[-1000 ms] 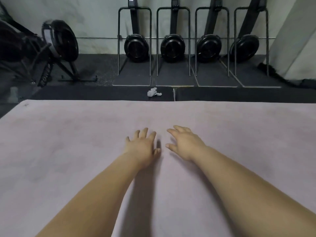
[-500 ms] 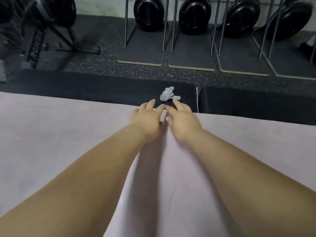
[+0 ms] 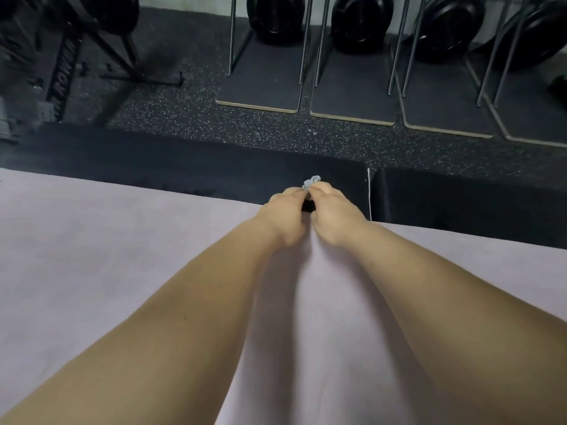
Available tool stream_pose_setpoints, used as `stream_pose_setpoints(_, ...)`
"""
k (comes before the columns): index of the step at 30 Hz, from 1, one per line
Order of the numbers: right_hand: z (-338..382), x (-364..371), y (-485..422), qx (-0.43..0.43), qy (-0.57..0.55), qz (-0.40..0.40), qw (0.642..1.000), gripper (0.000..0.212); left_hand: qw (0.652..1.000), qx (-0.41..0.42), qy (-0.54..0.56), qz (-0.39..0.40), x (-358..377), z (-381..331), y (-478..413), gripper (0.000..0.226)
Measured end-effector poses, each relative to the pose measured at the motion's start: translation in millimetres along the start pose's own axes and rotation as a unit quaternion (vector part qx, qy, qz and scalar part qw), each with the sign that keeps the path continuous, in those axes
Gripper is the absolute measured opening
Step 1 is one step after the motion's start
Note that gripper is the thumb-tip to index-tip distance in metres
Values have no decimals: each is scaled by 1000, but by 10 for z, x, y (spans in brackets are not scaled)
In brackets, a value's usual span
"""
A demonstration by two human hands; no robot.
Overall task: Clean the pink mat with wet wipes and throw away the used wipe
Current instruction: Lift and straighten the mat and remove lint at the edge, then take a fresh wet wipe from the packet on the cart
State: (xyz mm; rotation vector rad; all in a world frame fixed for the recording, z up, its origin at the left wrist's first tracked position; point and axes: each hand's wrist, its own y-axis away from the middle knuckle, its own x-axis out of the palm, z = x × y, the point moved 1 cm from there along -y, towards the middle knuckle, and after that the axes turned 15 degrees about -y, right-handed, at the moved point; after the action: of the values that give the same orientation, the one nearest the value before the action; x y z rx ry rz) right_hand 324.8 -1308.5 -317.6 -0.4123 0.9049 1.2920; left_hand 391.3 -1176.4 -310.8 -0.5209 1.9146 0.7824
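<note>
The pink mat [image 3: 116, 256] fills the lower part of the head view, its far edge meeting a black floor pad [image 3: 171, 167]. Just past that edge lies a crumpled white wipe [image 3: 311, 180], mostly hidden by my fingers. My left hand [image 3: 283, 214] and my right hand [image 3: 333, 211] reach side by side over the mat's far edge. The fingertips of both hands close on the wipe. Both forearms stretch across the mat.
Beyond the black pad is speckled dark rubber flooring [image 3: 245, 130]. Several upright rowing machines with black flywheels [image 3: 362, 23] stand on grey boards [image 3: 260, 87] at the back. Another rower frame [image 3: 64, 75] lies at the far left.
Both hands have slid forward off the mat's far edge onto the wipe and their fingertips now pinch it. The view has tilted down and moved closer to the edge.
</note>
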Motion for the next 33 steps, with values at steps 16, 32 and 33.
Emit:
stream_pose_setpoints(16,3250,-573,1528,-68,-317,-136,936,24,973,-61,122,-188,-2483,820,2684,36)
stream_pose_setpoints(32,6361,348,2546,-248,-320,115,907,26,861,-332,106,-371,-3472,2055,5953,28)
stream_pose_setpoints(33,6533,466,2601,-264,-311,123,905,26,851,-347,107,-380,-3480,2149,6150,28)
